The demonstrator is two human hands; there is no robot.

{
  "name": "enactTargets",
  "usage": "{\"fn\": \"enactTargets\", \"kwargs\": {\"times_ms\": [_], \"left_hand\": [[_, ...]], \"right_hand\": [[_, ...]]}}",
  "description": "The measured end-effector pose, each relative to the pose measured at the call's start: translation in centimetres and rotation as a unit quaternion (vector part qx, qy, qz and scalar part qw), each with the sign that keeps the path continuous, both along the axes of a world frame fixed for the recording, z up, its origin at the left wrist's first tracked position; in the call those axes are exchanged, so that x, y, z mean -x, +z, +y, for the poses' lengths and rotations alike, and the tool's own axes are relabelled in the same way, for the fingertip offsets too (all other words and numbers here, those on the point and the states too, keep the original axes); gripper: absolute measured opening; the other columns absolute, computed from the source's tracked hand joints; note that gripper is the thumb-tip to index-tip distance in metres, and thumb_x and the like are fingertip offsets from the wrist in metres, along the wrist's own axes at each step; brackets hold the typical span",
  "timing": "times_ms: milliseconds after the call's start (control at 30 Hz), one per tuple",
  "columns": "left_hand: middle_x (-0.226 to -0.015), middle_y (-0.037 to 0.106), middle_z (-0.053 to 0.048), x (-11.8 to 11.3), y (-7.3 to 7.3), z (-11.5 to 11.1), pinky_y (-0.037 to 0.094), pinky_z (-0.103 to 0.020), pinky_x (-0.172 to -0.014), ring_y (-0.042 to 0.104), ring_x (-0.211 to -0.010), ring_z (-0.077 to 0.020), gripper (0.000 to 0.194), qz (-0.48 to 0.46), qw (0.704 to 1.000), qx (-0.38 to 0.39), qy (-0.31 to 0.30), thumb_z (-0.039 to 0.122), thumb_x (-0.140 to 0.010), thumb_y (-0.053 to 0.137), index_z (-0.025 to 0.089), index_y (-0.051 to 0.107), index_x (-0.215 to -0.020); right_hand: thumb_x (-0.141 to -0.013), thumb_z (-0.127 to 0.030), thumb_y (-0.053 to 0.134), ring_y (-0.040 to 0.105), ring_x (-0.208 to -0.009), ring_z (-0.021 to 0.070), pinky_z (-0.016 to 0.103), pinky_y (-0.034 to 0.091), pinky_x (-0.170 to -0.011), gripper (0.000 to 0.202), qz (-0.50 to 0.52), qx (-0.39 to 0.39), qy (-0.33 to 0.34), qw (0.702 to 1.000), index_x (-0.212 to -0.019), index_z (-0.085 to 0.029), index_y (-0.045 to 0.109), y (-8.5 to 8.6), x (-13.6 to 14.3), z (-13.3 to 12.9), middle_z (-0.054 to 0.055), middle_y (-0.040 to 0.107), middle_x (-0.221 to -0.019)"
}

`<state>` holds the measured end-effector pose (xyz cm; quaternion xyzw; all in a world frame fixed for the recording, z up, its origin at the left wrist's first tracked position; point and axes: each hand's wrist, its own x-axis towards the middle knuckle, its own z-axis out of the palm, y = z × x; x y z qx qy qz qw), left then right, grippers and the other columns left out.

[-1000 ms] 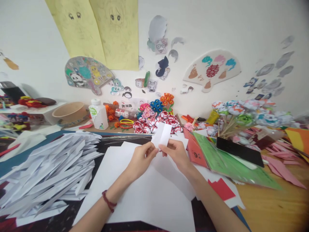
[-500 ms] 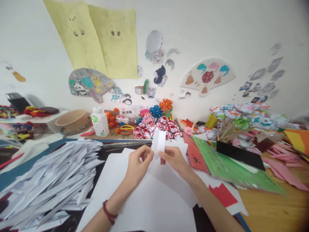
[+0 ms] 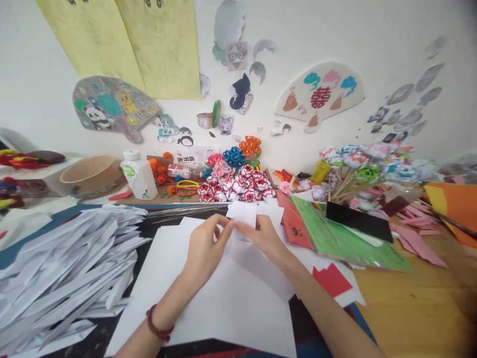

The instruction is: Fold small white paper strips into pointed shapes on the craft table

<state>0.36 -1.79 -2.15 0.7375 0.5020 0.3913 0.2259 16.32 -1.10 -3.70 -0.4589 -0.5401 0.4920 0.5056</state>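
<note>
Between my two hands is a small piece of white paper [image 3: 244,213], held upright over larger white sheets [image 3: 227,298]. My left hand [image 3: 208,243] pinches its lower left side with thumb and forefinger. From the other side my right hand [image 3: 264,237] grips it, the thumb reaching across the front to meet the left fingertips. Some of the right fingers are hidden behind the paper. A dark red bracelet [image 3: 158,325] circles my left wrist.
Folded white paper strips [image 3: 74,273] are heaped at left. Behind stand a white bottle [image 3: 138,175] and red-and-white paper flowers [image 3: 242,186]. To the right lie a green packet [image 3: 346,243], a black flat piece [image 3: 357,221], red paper [image 3: 331,279] and pink strips [image 3: 419,243].
The paper's face now shows broader and flatter, and my right thumb has slid left across it to my left fingertips. The camera view has tilted downward slightly.
</note>
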Motion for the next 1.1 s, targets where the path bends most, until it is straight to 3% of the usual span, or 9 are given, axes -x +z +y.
{"fn": "enactTargets", "kwargs": {"times_ms": [133,400,567,700,833,933,1033,1100], "left_hand": [[-0.075,0.064,0.002,0.4,-0.3,0.7,0.038,-0.024,-0.056,0.052,-0.058,-0.0118,0.019,-0.002,0.999,-0.018,0.039,0.036,-0.085,0.051,0.02,0.057,-0.077],[-0.088,0.063,-0.001,0.0,-0.4,0.7,0.041,-0.023,-0.06,0.054,-0.067,-0.0117,0.015,-0.07,0.993,-0.046,0.08,0.034,-0.085,0.052,0.019,0.056,-0.087],[-0.085,0.062,-0.001,-0.1,-0.7,0.7,0.041,-0.022,-0.058,0.055,-0.07,-0.0117,0.015,-0.079,0.996,-0.014,0.032,0.032,-0.088,0.049,0.019,0.056,-0.086],[-0.079,0.06,0.0,-0.1,-0.6,0.4,0.04,-0.024,-0.061,0.051,-0.066,-0.0116,0.011,-0.025,0.996,-0.066,0.063,0.024,-0.087,0.05,0.018,0.057,-0.081],[-0.084,0.062,-0.001,0.0,-0.5,0.1,0.041,-0.026,-0.066,0.052,-0.072,-0.0131,0.008,0.034,0.985,-0.137,0.096,0.022,-0.087,0.05,0.018,0.057,-0.084],[-0.093,0.064,-0.003,0.1,-0.8,0.1,0.041,-0.029,-0.073,0.054,-0.083,-0.0171,0.009,0.117,0.961,-0.226,0.11,0.021,-0.088,0.051,0.018,0.058,-0.092],[-0.099,0.064,-0.007,0.4,-1.3,0.3,0.041,-0.032,-0.072,0.055,-0.084,-0.0197,0.018,0.237,0.919,-0.306,0.074,0.016,-0.088,0.048,0.017,0.059,-0.102],[-0.103,0.064,-0.009,0.5,-1.4,0.4,0.041,-0.032,-0.07,0.055,-0.084,-0.0202,0.024,0.287,0.905,-0.312,0.023,0.014,-0.089,0.046,0.016,0.057,-0.11]], "right_hand": [[-0.076,-0.041,0.064,0.058,-0.066,0.0161,0.024,0.043,-0.057,0.031,-0.031,-0.012,0.059,0.998,-0.089,-0.013,0.068,0.0,-0.1,-0.2,0.004,0.066,-0.078],[-0.078,-0.042,0.062,0.053,-0.066,0.0149,0.024,0.041,-0.057,0.03,-0.086,-0.042,0.076,0.993,-0.09,-0.014,0.065,0.0,0.0,-0.3,0.003,0.062,-0.078],[-0.078,-0.041,0.061,0.052,-0.066,0.0145,0.024,0.04,-0.056,0.029,-0.082,-0.041,0.099,0.991,-0.088,-0.014,0.062,-0.3,0.7,-0.3,0.003,0.06,-0.076],[-0.08,-0.042,0.059,0.047,-0.065,0.0125,0.022,0.036,-0.055,0.028,-0.095,-0.078,0.084,0.989,-0.088,-0.015,0.059,-0.7,1.2,-0.1,0.001,0.056,-0.075],[-0.079,-0.048,0.058,0.032,-0.052,0.0087,0.022,0.023,-0.047,0.039,-0.121,-0.078,0.02,0.989,-0.06,-0.016,0.047,-1.4,1.3,0.1,-0.004,0.036,-0.057],[-0.078,-0.051,0.057,0.029,-0.052,0.0084,0.022,0.022,-0.046,0.043,-0.114,-0.05,0.015,0.992,-0.057,-0.016,0.043,-1.8,1.3,0.2,-0.004,0.032,-0.056],[-0.078,-0.052,0.055,0.03,-0.053,0.0089,0.022,0.023,-0.046,0.042,-0.106,-0.033,0.034,0.993,-0.061,-0.016,0.046,-1.9,1.3,0.3,-0.003,0.034,-0.058],[-0.078,-0.052,0.055,0.028,-0.053,0.0089,0.022,0.02,-0.046,0.044,-0.134,-0.042,0.018,0.99,-0.057,-0.016,0.041,-1.9,1.2,0.5,-0.004,0.031,-0.057]]}}
